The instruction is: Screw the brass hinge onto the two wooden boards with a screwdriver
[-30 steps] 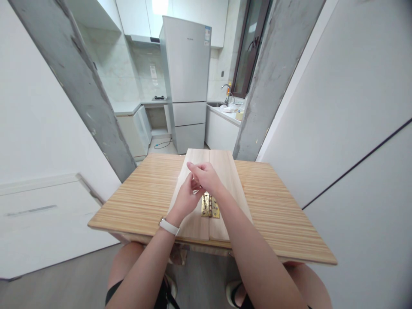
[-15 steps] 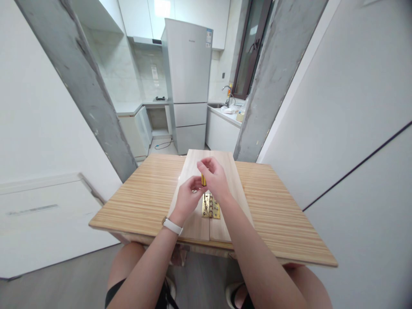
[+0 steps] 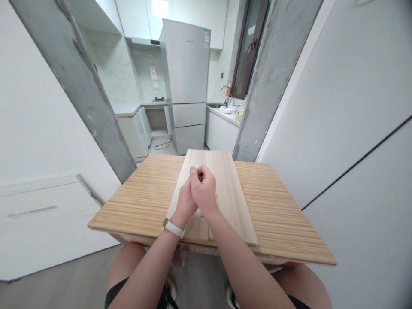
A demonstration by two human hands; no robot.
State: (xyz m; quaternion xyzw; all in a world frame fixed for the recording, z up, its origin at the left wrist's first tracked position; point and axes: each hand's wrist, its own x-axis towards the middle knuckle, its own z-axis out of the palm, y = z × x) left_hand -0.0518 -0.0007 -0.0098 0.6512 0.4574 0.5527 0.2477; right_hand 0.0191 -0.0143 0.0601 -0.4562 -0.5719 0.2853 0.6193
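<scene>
My right hand (image 3: 205,191) is closed around the yellow-and-black handle of a screwdriver (image 3: 201,176); only a bit of the handle's end shows inside the curled fingers. Pressed against it from the left is my left hand (image 3: 184,201), its fingers curled in and mostly hidden, so what they pinch cannot be seen. Both hands are over a brass hinge (image 3: 217,200), of which a small piece of the right leaf peeks out beside my right wrist. Beneath lie two pale wooden boards (image 3: 230,193), side by side with a narrow seam between them.
The boards rest on a wood-grain table (image 3: 273,206), reaching its near edge. My knees are at the table's near side. Beyond stand a grey fridge (image 3: 186,64) and a kitchen counter with a sink (image 3: 215,105). A white panel (image 3: 41,210) stands at the left.
My right hand has come down and left and wrapped round the screwdriver handle. It now covers most of the hinge and the left hand's fingers, which showed earlier.
</scene>
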